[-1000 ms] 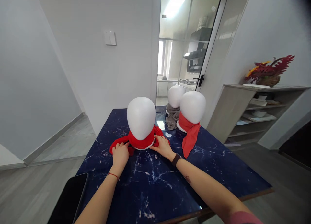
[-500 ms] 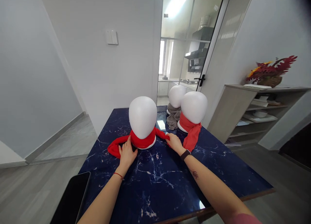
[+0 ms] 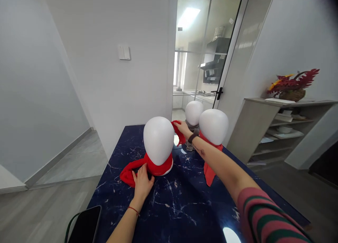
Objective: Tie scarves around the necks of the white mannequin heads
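Note:
A smooth white mannequin head (image 3: 158, 139) stands on the dark blue marbled table (image 3: 182, 200), with a red scarf (image 3: 160, 167) around its neck. At the front left of the neck, my left hand (image 3: 143, 183) holds the scarf with its fingertips, close to a folded red length on the table. My right hand (image 3: 183, 127) is closed on the scarf's other end, lifted behind and right of the head; a short red piece hangs below the fingers. Behind the head, the scarf's path is hidden.
Right of my hands stands a second white head (image 3: 213, 126) with a lighter red scarf (image 3: 210, 172). A third head (image 3: 194, 113) with a grey-brown scarf (image 3: 190, 147) is behind. A phone (image 3: 86, 223) lies at the table's near left. Shelves (image 3: 287, 100) stand at right.
My right hand has raised the scarf end from near the table and carried it away from me, toward the back of the head. The left hand stays at the neck; the view has tilted upward slightly.

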`<move>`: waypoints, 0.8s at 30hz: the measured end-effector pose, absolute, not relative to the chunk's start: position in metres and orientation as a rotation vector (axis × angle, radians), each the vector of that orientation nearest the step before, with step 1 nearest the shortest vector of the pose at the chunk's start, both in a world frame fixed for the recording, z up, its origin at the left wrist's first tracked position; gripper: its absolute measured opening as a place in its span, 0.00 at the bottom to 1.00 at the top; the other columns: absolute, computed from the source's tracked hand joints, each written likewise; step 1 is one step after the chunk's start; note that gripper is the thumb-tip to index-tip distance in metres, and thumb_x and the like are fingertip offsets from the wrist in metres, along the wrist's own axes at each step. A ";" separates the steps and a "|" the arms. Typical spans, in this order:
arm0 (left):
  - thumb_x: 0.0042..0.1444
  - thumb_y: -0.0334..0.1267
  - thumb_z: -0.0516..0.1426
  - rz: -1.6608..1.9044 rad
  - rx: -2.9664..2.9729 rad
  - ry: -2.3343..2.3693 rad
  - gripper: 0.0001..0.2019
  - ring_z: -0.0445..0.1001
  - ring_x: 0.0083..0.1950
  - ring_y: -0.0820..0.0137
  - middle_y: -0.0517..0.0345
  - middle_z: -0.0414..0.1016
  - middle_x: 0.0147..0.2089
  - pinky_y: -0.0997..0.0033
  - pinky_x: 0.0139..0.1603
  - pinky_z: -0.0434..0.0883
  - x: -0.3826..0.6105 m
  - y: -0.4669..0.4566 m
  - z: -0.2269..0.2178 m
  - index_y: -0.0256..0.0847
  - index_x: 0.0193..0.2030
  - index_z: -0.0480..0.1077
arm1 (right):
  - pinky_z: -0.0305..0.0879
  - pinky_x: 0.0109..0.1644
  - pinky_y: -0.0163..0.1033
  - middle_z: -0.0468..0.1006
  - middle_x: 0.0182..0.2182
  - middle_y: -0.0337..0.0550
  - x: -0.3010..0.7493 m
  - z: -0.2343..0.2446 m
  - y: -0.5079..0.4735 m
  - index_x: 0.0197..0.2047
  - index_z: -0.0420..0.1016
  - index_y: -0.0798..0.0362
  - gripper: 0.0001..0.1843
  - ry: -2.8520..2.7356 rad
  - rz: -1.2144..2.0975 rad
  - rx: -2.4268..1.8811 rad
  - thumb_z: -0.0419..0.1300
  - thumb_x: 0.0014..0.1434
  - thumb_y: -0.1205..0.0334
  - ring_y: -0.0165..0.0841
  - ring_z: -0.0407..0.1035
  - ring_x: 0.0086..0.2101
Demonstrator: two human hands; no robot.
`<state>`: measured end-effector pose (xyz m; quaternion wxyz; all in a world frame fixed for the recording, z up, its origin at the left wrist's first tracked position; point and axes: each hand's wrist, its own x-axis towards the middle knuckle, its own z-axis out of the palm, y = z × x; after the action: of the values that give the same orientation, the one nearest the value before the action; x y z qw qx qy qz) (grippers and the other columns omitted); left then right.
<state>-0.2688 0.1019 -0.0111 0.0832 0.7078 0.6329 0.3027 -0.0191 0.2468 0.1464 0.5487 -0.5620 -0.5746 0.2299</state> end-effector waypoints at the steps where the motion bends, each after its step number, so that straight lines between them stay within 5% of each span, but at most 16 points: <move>1: 0.51 0.33 0.52 0.905 2.117 1.887 0.27 0.62 0.62 0.57 0.42 0.66 0.59 0.38 0.66 0.35 -0.269 0.102 -0.011 0.37 0.60 0.56 | 0.68 0.36 0.37 0.77 0.25 0.39 -0.025 0.167 0.260 0.31 0.74 0.57 0.07 -1.398 0.600 -1.339 0.58 0.52 0.62 0.29 0.69 0.27; 7: 0.50 0.33 0.52 0.941 2.110 1.900 0.30 0.63 0.62 0.57 0.42 0.67 0.58 0.39 0.66 0.36 -0.271 0.101 -0.013 0.37 0.61 0.52 | 0.67 0.36 0.38 0.76 0.24 0.42 -0.088 0.264 0.290 0.31 0.75 0.60 0.04 -1.676 0.861 -1.270 0.61 0.52 0.67 0.29 0.68 0.25; 12: 0.49 0.33 0.54 1.022 2.020 1.875 0.35 0.63 0.62 0.58 0.42 0.66 0.58 0.39 0.67 0.38 -0.271 0.103 -0.012 0.35 0.64 0.44 | 0.64 0.45 0.39 0.73 0.29 0.38 -0.137 0.294 0.230 0.34 0.72 0.57 0.09 -1.903 0.466 -0.872 0.56 0.59 0.60 0.27 0.67 0.31; 17: 0.49 0.34 0.55 0.980 1.999 1.962 0.28 0.63 0.61 0.54 0.38 0.68 0.55 0.43 0.67 0.41 -0.271 0.103 -0.010 0.32 0.58 0.56 | 0.67 0.44 0.39 0.71 0.34 0.38 -0.112 0.275 0.115 0.42 0.67 0.52 0.17 -1.576 0.669 -0.673 0.45 0.65 0.49 0.29 0.68 0.37; 21: 0.51 0.33 0.53 0.992 2.056 1.926 0.18 0.65 0.59 0.54 0.43 0.71 0.50 0.41 0.66 0.43 -0.272 0.101 -0.008 0.36 0.50 0.62 | 0.68 0.32 0.37 0.67 0.26 0.36 -0.049 0.237 0.047 0.38 0.66 0.48 0.14 -1.270 0.755 -0.807 0.48 0.63 0.47 0.26 0.64 0.23; 24: 0.50 0.33 0.53 1.169 2.020 1.886 0.12 0.72 0.48 0.59 0.54 0.71 0.39 0.38 0.65 0.47 -0.273 0.100 -0.003 0.38 0.43 0.60 | 0.66 0.27 0.34 0.63 0.23 0.32 -0.002 0.196 0.022 0.35 0.65 0.48 0.13 -1.013 0.626 -0.869 0.54 0.59 0.47 0.23 0.58 0.18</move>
<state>-0.2733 0.1002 -0.0028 0.0707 0.6715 0.6270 0.3886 -0.0019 0.0223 0.1962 0.7403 -0.3961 -0.4620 0.2856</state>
